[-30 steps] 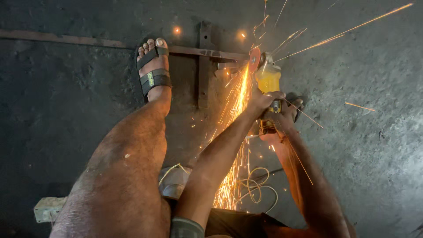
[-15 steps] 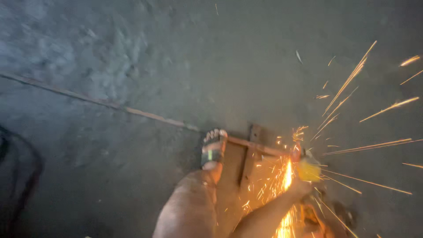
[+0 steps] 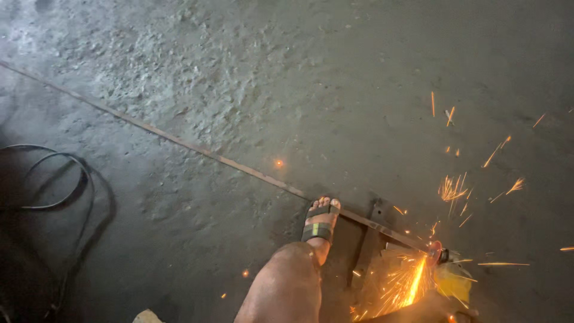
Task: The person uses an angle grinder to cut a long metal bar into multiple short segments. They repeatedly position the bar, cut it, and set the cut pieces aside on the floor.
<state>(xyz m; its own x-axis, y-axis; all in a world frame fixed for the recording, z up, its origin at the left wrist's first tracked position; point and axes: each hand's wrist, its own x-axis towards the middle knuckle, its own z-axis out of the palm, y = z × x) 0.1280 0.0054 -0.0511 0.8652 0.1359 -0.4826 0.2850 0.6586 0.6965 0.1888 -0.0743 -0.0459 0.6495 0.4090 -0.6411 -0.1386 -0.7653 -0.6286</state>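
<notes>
From the head view, the camera has tipped up since a moment ago, so more gray floor [image 3: 335, 90] shows. The yellow grinder [image 3: 451, 278] sits at the bottom right edge, its disc [image 3: 434, 251] on the long metal bar [image 3: 239, 167], throwing sparks [image 3: 412, 287]. A sandaled foot [image 3: 321, 221] pins the bar. Both hands are mostly cut off, so I cannot tell how the fingers grip. A black cable [image 3: 60, 179] lies left.

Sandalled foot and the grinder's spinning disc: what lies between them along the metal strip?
In the head view, a dark upright bracket stands between sandalled foot and orange grinder disc, along the long flat metal strip.
</notes>
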